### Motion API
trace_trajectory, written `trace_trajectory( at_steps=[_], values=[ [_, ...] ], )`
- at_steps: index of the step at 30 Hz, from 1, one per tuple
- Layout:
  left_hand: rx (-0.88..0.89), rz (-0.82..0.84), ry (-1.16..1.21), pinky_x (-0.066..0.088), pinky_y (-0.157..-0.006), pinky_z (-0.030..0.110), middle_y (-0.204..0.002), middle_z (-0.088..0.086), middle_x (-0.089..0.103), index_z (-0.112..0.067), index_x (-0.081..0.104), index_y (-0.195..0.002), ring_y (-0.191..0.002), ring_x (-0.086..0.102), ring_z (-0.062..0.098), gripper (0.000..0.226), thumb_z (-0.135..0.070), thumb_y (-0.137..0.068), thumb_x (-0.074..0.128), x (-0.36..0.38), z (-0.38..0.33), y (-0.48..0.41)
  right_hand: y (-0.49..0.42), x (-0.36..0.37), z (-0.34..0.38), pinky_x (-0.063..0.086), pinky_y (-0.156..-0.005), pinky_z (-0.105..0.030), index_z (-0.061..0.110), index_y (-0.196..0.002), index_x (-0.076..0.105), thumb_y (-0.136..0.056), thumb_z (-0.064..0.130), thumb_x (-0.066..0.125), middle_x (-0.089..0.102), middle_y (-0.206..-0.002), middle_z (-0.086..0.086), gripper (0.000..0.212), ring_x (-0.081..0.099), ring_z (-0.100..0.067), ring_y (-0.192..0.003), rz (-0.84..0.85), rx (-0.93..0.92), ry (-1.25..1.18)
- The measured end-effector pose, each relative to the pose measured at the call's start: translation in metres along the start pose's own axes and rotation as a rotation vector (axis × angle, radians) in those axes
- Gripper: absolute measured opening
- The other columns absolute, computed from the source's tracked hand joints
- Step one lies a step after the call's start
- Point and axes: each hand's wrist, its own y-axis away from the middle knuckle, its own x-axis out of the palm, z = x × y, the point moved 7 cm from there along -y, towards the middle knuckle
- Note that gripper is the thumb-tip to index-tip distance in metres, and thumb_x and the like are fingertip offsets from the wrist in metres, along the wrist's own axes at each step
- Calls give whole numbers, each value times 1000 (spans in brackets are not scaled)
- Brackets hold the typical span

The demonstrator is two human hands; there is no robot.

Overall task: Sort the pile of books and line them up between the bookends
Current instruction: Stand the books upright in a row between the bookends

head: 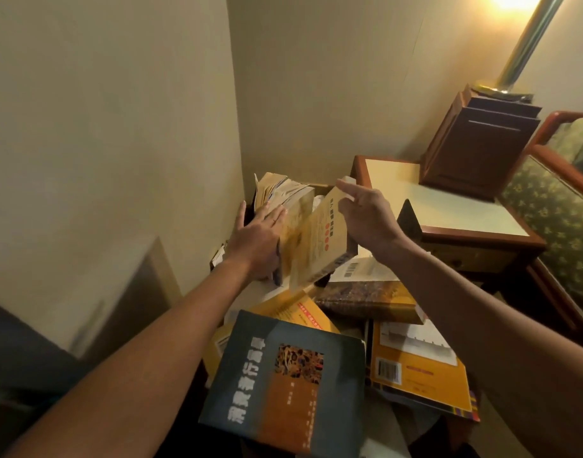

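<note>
resting left hand [257,241], fingers straight, against one tilted yellow book [316,239], right hand [366,216] released nearby, five piled books [283,378] below

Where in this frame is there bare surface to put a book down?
The pale side-table top is bare between its front edge and the dark wooden box. Crowded: the book pile in front, and the wall corner where the left hand and right hand meet the upright books.

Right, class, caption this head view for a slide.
Left hand flat on upright books, open right hand at a leaning yellow book, unsorted pile in front.
</note>
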Motion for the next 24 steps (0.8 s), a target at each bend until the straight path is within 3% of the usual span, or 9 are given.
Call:
trace_trajectory(
  at_steps=[2,5,8,10,12,14,16,18,24],
  values=[
    [-3,-55,62,1,-121,56,-165,3,23,-12,17,-159,-154,15,23,79,-36,-94,55,0,6,0,-19,14,-1,55,-70,-29,23,-150,46,-102,12,44,44,-154,-7,49,56,-17,-112,17,-12,18],
    [-9,-119,106,10,-121,55,-162,7,31,-12,25,-156,-151,23,28,75,-28,-92,60,6,12,-1,-45,36,-3,55,-87,-36,23,-153,40,-102,13,45,43,-156,-6,52,56,-23,-121,57,-6,103],
    [-13,-150,92,11,-121,54,-163,6,28,-13,18,-158,-151,23,29,79,-29,-92,59,11,16,0,-63,59,-7,54,-98,-41,23,-156,34,-101,12,47,47,-152,-11,57,55,-28,-127,111,19,181],
    [-10,-178,96,13,-121,53,-163,3,28,-15,17,-159,-151,25,27,82,-31,-92,60,10,15,1,-71,74,-9,53,-96,-40,22,-158,28,-100,12,45,51,-146,-15,61,58,-31,-121,148,28,236],
    [-8,-206,76,19,-120,51,-160,2,35,-15,28,-157,-149,30,24,79,-30,-89,65,9,13,1,-78,86,-12,50,-95,-36,21,-158,26,-99,12,44,52,-145,-17,62,57,-33,-122,176,20,274],
    [-10,-221,50,25,-119,50,-157,3,41,-13,38,-152,-148,33,21,76,-33,-86,69,12,11,2,-85,94,-16,48,-83,-30,22,-158,25,-100,12,43,55,-141,-17,62,58,-33,-120,177,37,248],
    [-19,-241,46,30,-117,48,-155,4,43,-11,40,-151,-146,35,21,72,-31,-88,69,14,9,4,-91,99,-17,46,-72,-27,21,-158,25,-99,12,43,63,-129,-16,62,62,-31,-110,177,34,233],
    [-33,-271,52,35,-115,48,-153,4,47,-11,39,-152,-144,39,22,69,-26,-91,67,13,10,7,-95,101,-17,41,-74,-26,19,-158,26,-99,12,43,67,-120,-15,61,60,-25,-100,193,4,264],
    [-16,-273,74,34,-117,46,-152,6,47,-10,36,-153,-143,41,22,69,-19,-91,64,10,9,10,-101,115,-14,47,-72,-23,24,-157,30,-101,13,46,61,-132,-11,59,58,-24,-110,219,-36,205]
  ],
)
